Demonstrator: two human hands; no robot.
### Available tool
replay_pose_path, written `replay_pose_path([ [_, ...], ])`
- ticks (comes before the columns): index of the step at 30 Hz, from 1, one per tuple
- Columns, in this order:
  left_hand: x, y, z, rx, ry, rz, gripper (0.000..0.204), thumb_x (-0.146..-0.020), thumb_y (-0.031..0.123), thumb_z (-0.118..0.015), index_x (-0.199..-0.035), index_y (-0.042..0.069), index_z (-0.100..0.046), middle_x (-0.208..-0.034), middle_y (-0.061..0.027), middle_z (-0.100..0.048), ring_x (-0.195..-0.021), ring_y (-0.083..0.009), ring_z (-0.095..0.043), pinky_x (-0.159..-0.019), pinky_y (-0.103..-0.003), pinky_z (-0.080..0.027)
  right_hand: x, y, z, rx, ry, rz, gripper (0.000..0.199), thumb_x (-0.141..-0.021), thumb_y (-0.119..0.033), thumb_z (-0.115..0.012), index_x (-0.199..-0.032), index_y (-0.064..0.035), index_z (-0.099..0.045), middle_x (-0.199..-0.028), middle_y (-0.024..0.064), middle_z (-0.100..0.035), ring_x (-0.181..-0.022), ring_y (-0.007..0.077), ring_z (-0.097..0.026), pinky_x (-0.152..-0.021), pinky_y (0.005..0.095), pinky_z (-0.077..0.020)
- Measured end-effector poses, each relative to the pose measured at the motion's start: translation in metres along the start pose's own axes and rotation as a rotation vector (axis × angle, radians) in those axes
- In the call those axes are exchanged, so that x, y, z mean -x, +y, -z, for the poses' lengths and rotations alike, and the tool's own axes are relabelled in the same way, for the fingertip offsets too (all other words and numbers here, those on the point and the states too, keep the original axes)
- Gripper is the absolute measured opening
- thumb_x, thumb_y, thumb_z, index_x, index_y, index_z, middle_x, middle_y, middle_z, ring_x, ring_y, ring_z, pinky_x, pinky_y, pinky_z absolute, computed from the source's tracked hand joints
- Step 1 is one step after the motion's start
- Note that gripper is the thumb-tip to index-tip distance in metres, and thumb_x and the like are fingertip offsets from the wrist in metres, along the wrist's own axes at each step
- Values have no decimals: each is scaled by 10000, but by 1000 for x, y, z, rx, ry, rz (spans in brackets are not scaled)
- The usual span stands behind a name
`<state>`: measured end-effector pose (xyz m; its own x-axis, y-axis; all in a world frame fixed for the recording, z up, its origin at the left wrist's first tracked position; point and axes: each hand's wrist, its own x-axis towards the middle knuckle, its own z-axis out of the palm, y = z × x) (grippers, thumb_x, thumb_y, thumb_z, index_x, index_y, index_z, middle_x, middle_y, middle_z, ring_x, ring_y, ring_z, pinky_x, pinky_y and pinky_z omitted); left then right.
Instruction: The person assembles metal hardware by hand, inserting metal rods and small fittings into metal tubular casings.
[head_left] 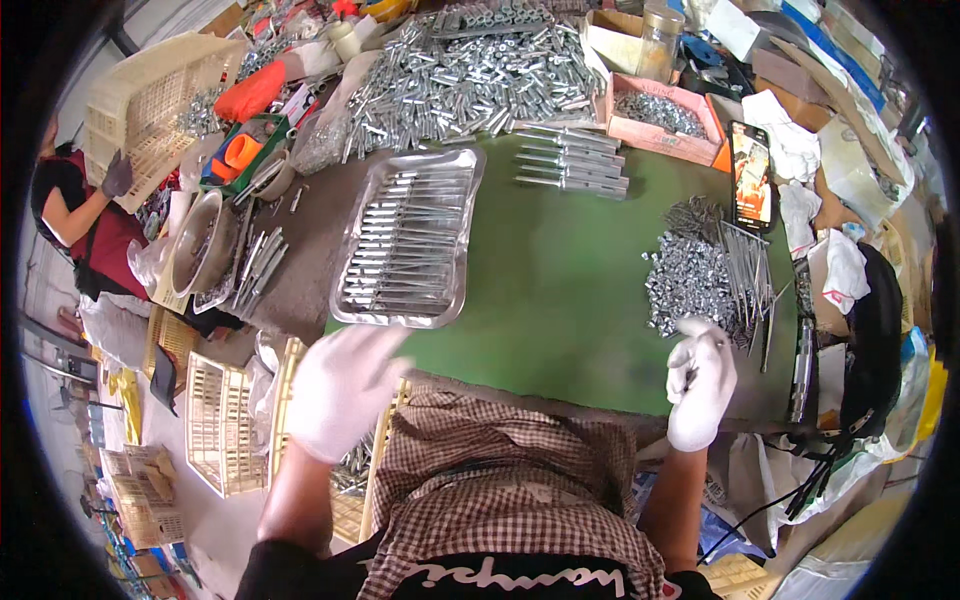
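Observation:
My left hand (345, 390), in a white glove and slightly blurred, is just below the near edge of a shiny metal tray (470, 200). Its fingers are stretched out and nothing shows in them. Inside the tray, slender metal rods with thicker sleeves (400, 235) lie side by side in a column. At the right, my gloved right hand (703, 385) is closed with curled fingers; whatever it may hold is too small to make out. Just beyond it spreads a heap of small metal nuts (690, 285), with long thin metal rods (745, 270) beside it.
Several rod assemblies (575, 165) lie at the back of the green mat (560, 290). Behind them rises a big pile of metal sleeves (470, 75). A pink box (665, 115) of small parts and a phone (750, 175) stand back right. At left, a person holds a crate (150, 110).

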<state>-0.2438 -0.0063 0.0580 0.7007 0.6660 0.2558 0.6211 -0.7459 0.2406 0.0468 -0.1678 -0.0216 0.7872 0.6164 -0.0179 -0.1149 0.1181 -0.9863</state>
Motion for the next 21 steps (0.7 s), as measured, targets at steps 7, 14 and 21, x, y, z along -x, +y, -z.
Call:
replay_pose_path([
  [7, -197, 45, -118, -99, 36, -445, 239, -876, 174, -582, -1094, 76, -594, -1031, -120, -623, -994, -291, -614, -855, -417, -489, 3, -6, -10, 94, 12, -58, 201, -964, -119, -496, -1008, 7, -646, -671, -27, -527, -527, 14, -371, -479, 185, -287],
  [14, -236, 45, -149, -121, -156, -366, 210, -889, 239, -605, -1027, 81, -610, -949, -141, -620, -968, -325, -610, -847, -449, -484, 5, -7, -9, 65, 30, -78, 196, -950, -101, -510, -1006, 20, -653, -693, -8, -552, -536, 20, -393, -478, 187, -307],
  [21, -177, 59, -117, 361, -205, -422, 215, -969, 247, -534, -1119, 98, -572, -1061, -144, -563, -988, -345, -597, -859, -416, -494, 9, -11, -6, -55, -10, 17, 266, -977, -140, -469, -1136, 3, -628, -775, 5, -583, -531, 28, -375, -461, 188, -295],
])
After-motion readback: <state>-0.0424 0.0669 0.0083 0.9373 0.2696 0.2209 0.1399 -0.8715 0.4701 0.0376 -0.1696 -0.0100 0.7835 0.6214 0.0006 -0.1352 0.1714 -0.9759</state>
